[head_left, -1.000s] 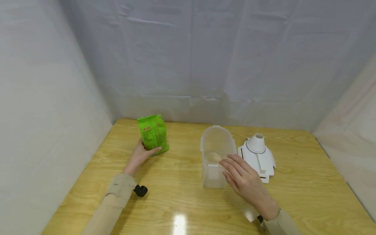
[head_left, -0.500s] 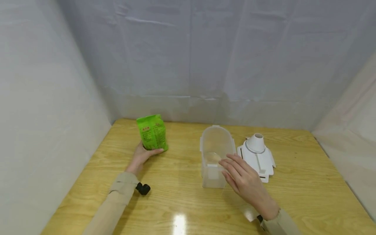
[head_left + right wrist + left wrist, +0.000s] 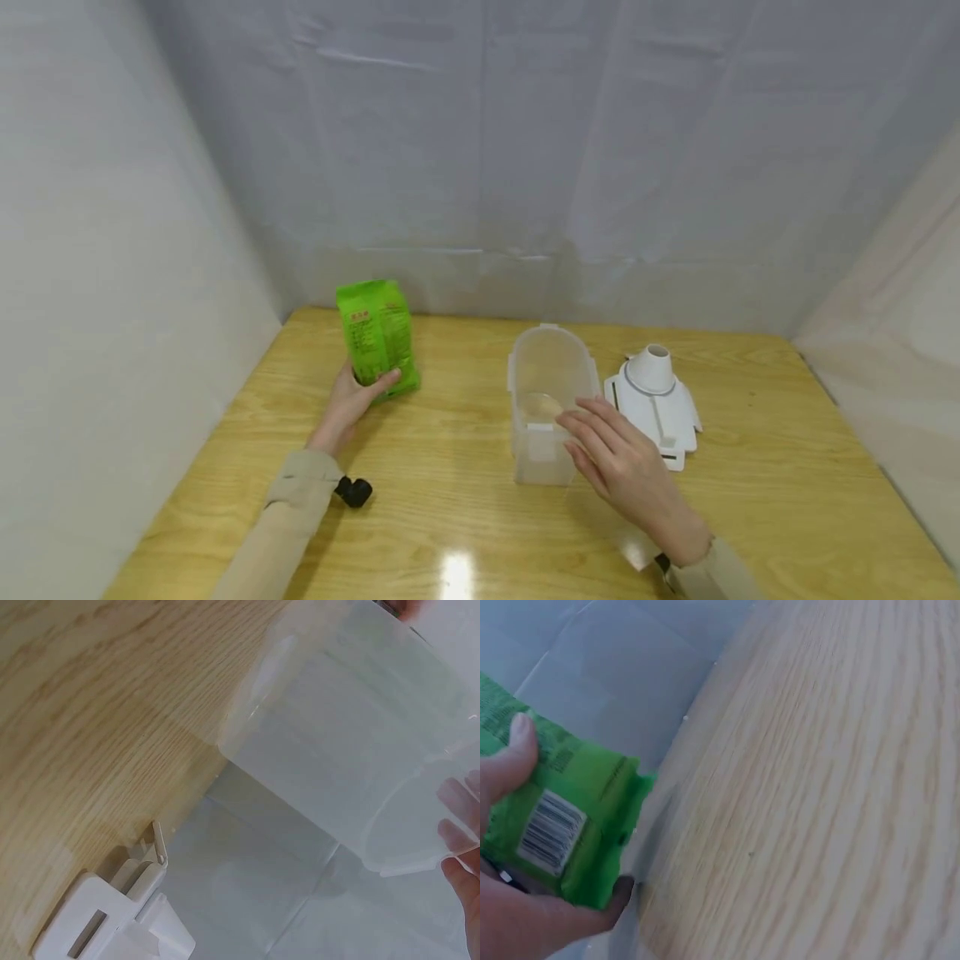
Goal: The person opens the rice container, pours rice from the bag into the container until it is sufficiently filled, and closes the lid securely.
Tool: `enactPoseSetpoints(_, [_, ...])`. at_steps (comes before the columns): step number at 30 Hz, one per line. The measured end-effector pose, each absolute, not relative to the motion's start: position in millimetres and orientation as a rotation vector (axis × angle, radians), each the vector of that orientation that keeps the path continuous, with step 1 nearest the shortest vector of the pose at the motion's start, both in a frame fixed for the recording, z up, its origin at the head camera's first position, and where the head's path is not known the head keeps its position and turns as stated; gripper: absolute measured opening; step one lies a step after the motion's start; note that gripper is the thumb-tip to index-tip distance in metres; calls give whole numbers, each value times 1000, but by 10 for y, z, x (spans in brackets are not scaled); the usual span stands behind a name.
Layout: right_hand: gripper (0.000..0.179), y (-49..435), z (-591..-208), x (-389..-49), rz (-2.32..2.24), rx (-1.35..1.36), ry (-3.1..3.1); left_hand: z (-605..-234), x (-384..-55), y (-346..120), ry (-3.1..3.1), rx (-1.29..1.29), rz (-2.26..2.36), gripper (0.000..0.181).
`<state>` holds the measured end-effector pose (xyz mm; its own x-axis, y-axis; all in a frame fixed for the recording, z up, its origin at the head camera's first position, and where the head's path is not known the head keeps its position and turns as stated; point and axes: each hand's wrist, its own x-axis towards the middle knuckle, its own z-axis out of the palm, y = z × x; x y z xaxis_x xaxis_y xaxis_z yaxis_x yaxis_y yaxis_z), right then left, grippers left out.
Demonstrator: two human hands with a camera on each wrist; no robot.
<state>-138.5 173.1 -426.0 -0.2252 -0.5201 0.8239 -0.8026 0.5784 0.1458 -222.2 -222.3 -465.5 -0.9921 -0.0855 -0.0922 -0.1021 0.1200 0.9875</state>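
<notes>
On the left side of the table, my left hand grips the lower part of a bright green printed bag, which stands nearly upright. The left wrist view shows its white barcode label, with the thumb on one face and a finger by the bottom edge. Whether the bag touches the table is unclear. My right hand is at the near right rim of a translucent plastic container with a rounded back. In the right wrist view its fingers show through the wall and the thumb lies outside, pinching the rim.
Right of the container lies a white plastic piece with a cone-shaped spout, close to the right hand. A small flat clear sheet seems to lie under the right wrist. The wooden table is bordered by pale cloth walls.
The left hand has shifted slightly left with the green bag, and its thumb now lies higher on the bag's face. The right hand and the container hold still.
</notes>
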Motion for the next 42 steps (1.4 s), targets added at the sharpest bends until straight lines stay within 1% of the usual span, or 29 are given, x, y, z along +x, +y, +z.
enactPoseSetpoints(4, [37,1738,-4258,-1387,390,1070,-1899,-4622,-2190,-2194,2342,-118,2104,78])
enactPoseSetpoints(10, [37,1741,-4267,-1385,392,1068,-1898,-4496,-2112,-2043,2418,23,2174,66])
enactPoseSetpoints(16, [37,1741,-4264,-1378,390,1065,-1913,-4378,-2016,-1855,2454,34,2367,51])
enactPoseSetpoints(19, [37,1736,-4260,-1381,386,1065,-1914,-4326,-1976,-1779,2347,65,2562,52])
enactPoseSetpoints(21, [37,1733,-4259,-1386,384,1068,-1909,-4300,-1960,-1739,2254,101,2685,57])
enactPoseSetpoints(25, [37,1729,-4254,-1396,382,1070,-1905,-4254,-1931,-1688,2148,196,2825,59])
enactPoseSetpoints(34, [37,1721,-4254,-1409,385,1063,-1909,-4212,-1870,-1625,2134,305,2831,54])
enactPoseSetpoints(42, [37,1714,-4264,-1428,389,1066,-1907,-4179,-1822,-1551,2193,277,2788,50])
